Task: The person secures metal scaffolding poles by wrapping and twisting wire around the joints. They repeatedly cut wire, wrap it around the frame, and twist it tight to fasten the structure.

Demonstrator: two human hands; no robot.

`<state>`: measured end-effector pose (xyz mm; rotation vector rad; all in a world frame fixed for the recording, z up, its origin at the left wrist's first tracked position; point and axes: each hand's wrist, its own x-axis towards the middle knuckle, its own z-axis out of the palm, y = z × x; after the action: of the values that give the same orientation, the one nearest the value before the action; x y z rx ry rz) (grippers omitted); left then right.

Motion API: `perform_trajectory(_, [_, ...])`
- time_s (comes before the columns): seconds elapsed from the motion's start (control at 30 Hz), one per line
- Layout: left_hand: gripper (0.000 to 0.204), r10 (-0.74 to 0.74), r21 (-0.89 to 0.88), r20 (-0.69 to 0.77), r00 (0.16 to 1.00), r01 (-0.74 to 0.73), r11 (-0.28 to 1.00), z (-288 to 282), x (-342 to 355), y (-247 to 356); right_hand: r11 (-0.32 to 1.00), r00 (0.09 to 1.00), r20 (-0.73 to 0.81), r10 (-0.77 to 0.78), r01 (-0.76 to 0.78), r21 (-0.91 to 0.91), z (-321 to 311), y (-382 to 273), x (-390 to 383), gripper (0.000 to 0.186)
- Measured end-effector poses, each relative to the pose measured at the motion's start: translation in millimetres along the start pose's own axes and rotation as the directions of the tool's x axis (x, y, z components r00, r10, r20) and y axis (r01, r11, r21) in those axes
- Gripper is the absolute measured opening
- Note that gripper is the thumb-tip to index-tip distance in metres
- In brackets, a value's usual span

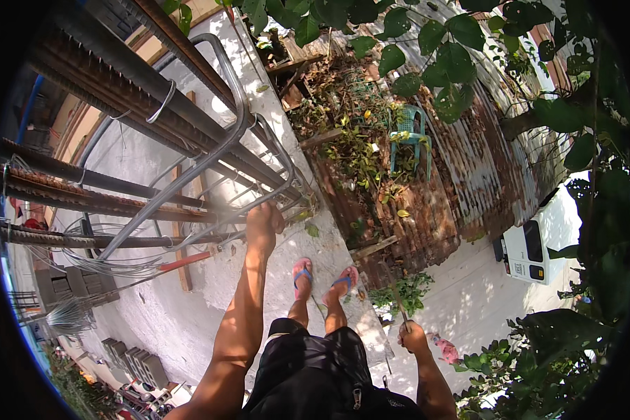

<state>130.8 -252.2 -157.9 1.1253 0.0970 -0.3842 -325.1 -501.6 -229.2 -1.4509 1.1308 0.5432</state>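
Observation:
My left hand [262, 220] reaches forward and closes around the lower end of a bent grey steel stirrup [243, 115]. That stirrup loops around a column of tall ribbed rebars [168, 115], rusty brown and dark grey, tied with thin wire. Down at my right, my right hand [414, 338] is closed on a thin stick-like rod [401, 308] that points up and away from me. What kind of tool the rod is, I cannot tell. My feet in blue-strapped flip-flops [302, 273] stand on the concrete slab [287, 294] near its right edge.
Beyond the slab's edge lies a lower rusty corrugated roof [479, 164] with dry leaves and a green plastic chair [409, 136]. Further down, a white van [532, 252] stands on a road. Leafy branches [458, 56] hang at upper right. Wire coils [70, 315] and concrete blocks [136, 364] lie left.

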Motion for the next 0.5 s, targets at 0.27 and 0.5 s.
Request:
perform_trajectory(0.27, [0.028, -0.013, 0.249, 0.051, 0.999, 0.0, 0.968, 4, 2, 9, 0.91, 0.924, -0.064, -0.377, 0.356, -0.215, 13, -136, -12, 0.013])
perform_trajectory(0.5, [0.023, 0.047, 0.245, -0.099, 0.994, -0.021, 0.969, 11, -19, 14, 0.679, 0.76, 0.133, -0.636, 0.633, -0.371, -18, -280, -67, 0.02])
